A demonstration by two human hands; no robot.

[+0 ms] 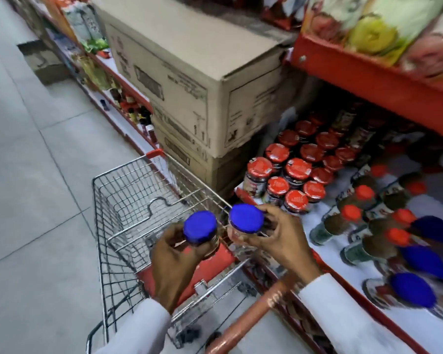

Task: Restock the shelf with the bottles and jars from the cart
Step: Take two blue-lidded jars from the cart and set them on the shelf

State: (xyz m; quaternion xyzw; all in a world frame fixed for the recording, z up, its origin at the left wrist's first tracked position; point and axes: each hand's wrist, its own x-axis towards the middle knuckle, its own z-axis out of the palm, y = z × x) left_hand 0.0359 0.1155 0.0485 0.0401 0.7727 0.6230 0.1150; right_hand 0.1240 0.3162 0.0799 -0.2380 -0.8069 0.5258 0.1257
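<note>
Blue-lidded jars, one (201,229) clamped in left hand (175,264), other (244,222) clamped in right hand (283,238), held over wire cart (118,190) beside shelf (406,325); risk: fingertip grips slipping, or knocking red-lidded jars (295,169) while placing.
</note>
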